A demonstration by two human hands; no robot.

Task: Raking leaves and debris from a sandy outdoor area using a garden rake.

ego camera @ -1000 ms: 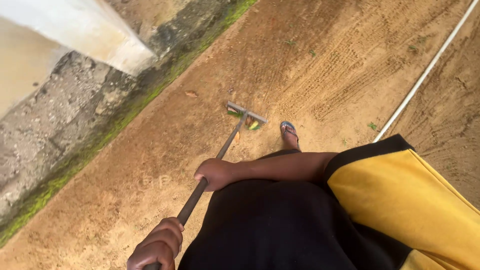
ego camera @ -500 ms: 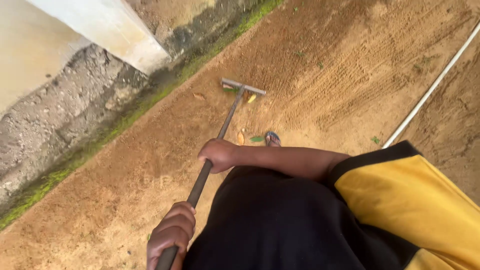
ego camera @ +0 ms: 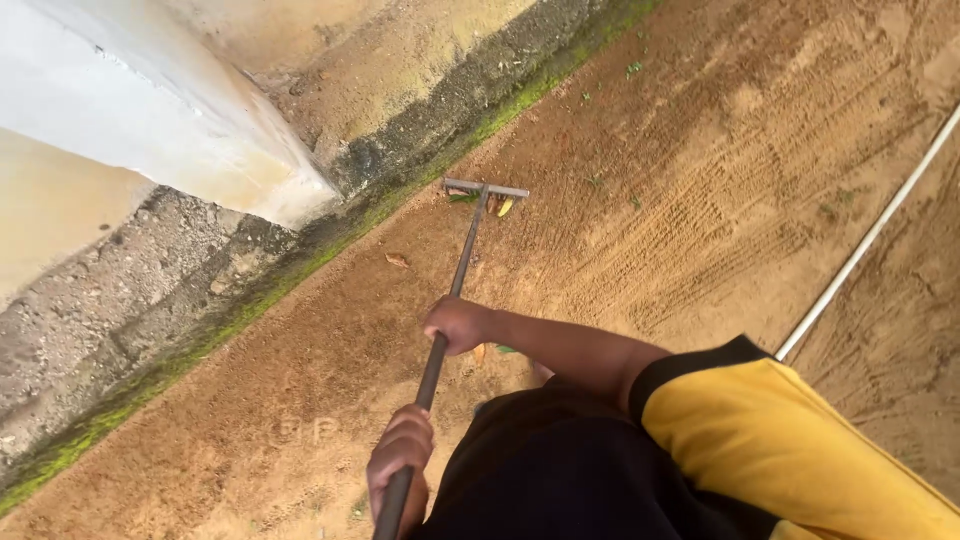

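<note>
Both hands wrapped tight around a long dark metal-handled rake [ego camera: 452,290] on bare reddish-brown dirt ground [ego camera: 650,200].

The right hand [ego camera: 456,324] grips the shaft about midway, and the left hand [ego camera: 400,460] is closed around it lower down, toward 7 o'clock. The rake's flat head sits up at 12 o'clock from the hands (a few green and yellow leaves [ego camera: 497,206] tucked right against it), close to the mossy concrete kerb [ego camera: 250,300]. A white pipe [ego camera: 870,235] lies well off at 3 o'clock.

We see the rake [ego camera: 455,280]: long dark handle, flat metal head down on brown dirt near the mossy wall base.
</note>
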